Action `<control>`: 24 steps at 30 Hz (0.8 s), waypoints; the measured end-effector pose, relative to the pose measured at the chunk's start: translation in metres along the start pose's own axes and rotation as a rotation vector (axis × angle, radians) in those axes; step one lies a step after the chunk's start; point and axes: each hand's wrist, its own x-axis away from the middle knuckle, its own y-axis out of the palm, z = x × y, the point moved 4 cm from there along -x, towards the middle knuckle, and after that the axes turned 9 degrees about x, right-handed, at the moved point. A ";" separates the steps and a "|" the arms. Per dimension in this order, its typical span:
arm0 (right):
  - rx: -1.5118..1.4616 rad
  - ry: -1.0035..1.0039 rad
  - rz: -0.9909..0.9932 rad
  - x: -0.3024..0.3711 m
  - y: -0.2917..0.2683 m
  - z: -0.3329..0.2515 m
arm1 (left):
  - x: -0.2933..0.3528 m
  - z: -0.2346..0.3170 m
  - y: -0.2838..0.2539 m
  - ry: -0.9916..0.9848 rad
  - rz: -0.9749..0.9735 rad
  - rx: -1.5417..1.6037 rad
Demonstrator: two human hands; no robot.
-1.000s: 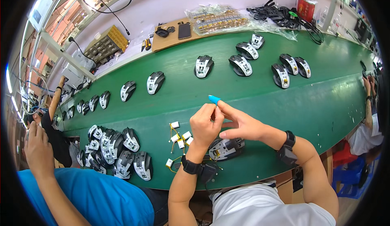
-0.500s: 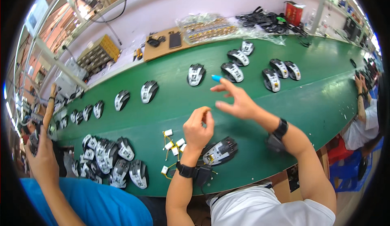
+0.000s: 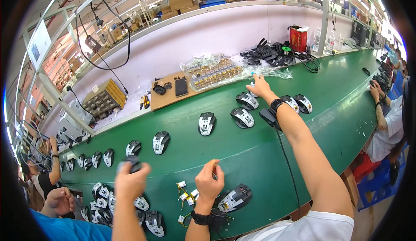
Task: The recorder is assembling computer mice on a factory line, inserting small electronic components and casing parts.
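Plainly, left hand (image 3: 209, 181) bent in by the batteries (image 3: 185, 197), right hand (image 3: 261, 86) stretched out to a far mouse (image 3: 251, 84)

At the far left, a co-worker's arm (image 3: 55, 165) stands beside the row of mice (image 3: 96, 159) along the green table (image 3: 268, 154). Nearer, a neighbour in a blue shirt (image 3: 73, 229) has one hand curled and the other raised, blurred, with a dark thing (image 3: 133, 162) at its fingers. A cluster of mice (image 3: 102, 191) lies by that raised arm. Against the wall sit a drawer box (image 3: 104, 100) and a board (image 3: 162, 102) with a phone (image 3: 181, 87).

The white batteries, on yellow wires, lie just left of the left wrist. The left hand's fingers bend toward its thumb; whether they pinch anything, I cannot tell. Just right of that wrist, the near mouse (image 3: 236, 199) lies with its white inner shell up.

Farther out come a lone mouse (image 3: 207, 124) and a wrapped tray (image 3: 212, 72). The right hand, one fingertip capped in blue, partly hides the far mouse; whether it grips it, I cannot tell. A cable (image 3: 289, 167) drops from its wrist. Right of it are more mice (image 3: 303, 103), black straps (image 3: 271, 52), a red box (image 3: 298, 37) and another worker's hands (image 3: 376, 90).
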 end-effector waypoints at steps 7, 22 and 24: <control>0.088 -0.056 0.024 -0.012 0.017 0.014 | -0.003 0.007 0.011 0.047 -0.066 0.017; -0.766 -0.837 -0.144 0.261 -0.122 -0.114 | 0.007 0.007 0.023 -0.615 -0.108 0.956; -0.664 -0.959 -0.147 0.300 -0.127 -0.136 | 0.007 0.002 0.024 -0.615 -0.120 1.072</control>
